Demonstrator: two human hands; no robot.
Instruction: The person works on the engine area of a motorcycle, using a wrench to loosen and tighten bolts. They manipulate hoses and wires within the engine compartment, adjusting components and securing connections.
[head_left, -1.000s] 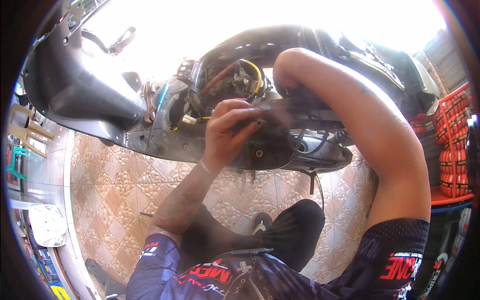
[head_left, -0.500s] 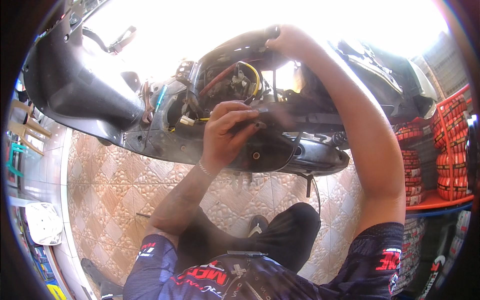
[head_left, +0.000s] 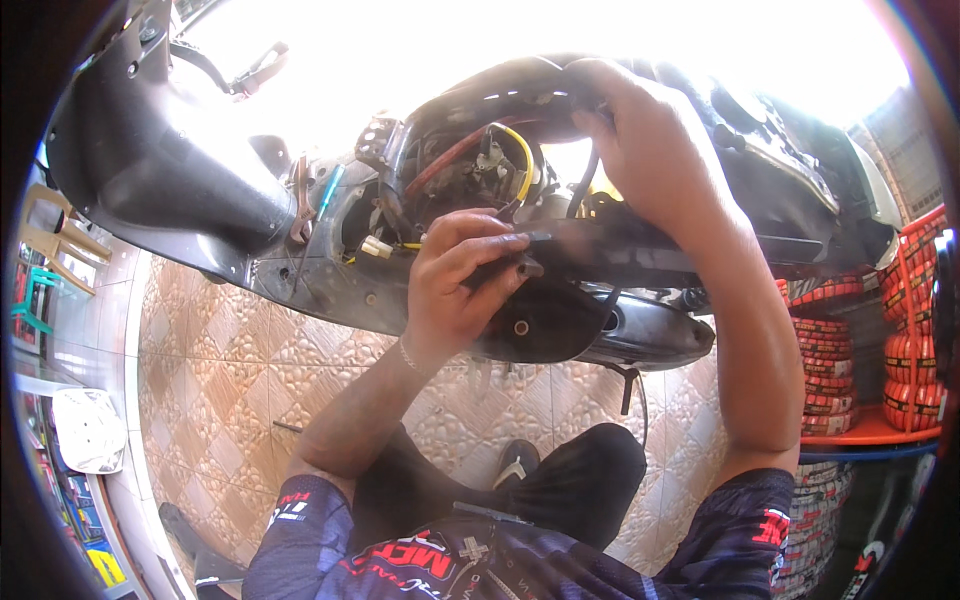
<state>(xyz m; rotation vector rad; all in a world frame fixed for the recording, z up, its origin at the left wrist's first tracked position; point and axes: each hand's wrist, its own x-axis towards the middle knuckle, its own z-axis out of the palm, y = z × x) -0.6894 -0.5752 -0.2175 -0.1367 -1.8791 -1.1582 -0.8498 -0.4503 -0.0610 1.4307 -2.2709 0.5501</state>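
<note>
A partly stripped black scooter lies across the view, its black front bodywork (head_left: 150, 150) at the left. My left hand (head_left: 450, 285) pinches the upper edge of a black body panel (head_left: 540, 325) between thumb and fingers, near the middle. Farther right and higher, my right hand (head_left: 660, 150) is closed over the edge of the curved black upper bodywork (head_left: 490, 85); its fingertips are partly hidden. Between the panels, an opening shows mechanical parts, a yellow cable (head_left: 526, 165) and a red hose (head_left: 440, 168). A white connector (head_left: 376, 247) hangs left of my left hand.
A rusty metal tool (head_left: 301, 205) and a turquoise rod-like item (head_left: 329, 188) rest on the scooter. Wrapped tyres (head_left: 912, 360) fill an orange rack (head_left: 870, 428) at right. A white stool (head_left: 88, 430) stands left on the tiled floor (head_left: 220, 400). Strong glare washes out the far side.
My right hand has moved slightly right and nearer, its forearm now lower. The scooter has shifted a little to the right in the picture. My left hand keeps its pinch.
</note>
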